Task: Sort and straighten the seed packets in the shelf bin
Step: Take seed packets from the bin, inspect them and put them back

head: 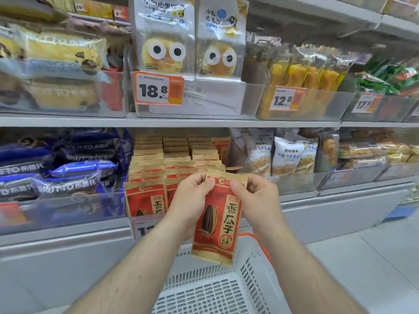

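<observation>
- Head view: left hand [190, 200] and right hand [256, 198] pinch one seed packet [217, 218] by its top corners, outside the shelf bin [136, 225].
- Binned rows look mostly upright; this packet remains unplaced.

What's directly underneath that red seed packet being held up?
Below the seed packet, pinched by the left hand and right hand, sits a white slotted basket. The packet hides part of its far rim.
</observation>
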Action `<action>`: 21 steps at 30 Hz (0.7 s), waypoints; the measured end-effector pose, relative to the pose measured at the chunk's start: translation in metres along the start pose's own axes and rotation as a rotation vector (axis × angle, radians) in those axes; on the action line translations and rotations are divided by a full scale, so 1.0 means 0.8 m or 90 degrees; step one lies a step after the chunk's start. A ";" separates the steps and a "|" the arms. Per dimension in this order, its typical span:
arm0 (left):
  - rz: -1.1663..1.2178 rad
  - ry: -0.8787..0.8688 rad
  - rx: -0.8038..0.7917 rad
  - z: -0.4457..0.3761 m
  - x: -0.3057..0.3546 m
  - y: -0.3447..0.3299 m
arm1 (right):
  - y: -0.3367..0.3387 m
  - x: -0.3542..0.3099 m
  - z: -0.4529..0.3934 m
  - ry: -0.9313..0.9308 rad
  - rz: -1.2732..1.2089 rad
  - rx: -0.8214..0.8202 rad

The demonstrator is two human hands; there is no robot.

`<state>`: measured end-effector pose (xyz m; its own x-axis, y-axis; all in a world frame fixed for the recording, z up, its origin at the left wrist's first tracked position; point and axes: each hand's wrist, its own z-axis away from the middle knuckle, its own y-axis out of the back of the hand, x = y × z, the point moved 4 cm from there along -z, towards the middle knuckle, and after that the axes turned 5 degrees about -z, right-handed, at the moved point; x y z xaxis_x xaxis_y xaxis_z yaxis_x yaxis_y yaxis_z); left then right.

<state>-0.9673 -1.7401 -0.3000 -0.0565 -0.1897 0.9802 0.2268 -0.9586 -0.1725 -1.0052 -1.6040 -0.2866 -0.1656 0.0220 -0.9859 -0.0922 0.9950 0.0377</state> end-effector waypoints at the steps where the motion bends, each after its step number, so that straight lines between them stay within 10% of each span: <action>1: 0.015 0.013 0.002 0.002 -0.008 0.000 | 0.001 0.008 0.002 -0.003 0.000 -0.001; 21: 0.149 0.006 0.020 0.008 -0.048 0.005 | 0.000 0.041 0.015 -0.141 -0.181 -0.012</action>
<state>-0.9581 -1.7355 -0.3379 -0.0076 -0.4077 0.9131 0.2656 -0.8811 -0.3912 -0.9991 -1.6018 -0.3207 0.0854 -0.2332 -0.9687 -0.1233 0.9623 -0.2425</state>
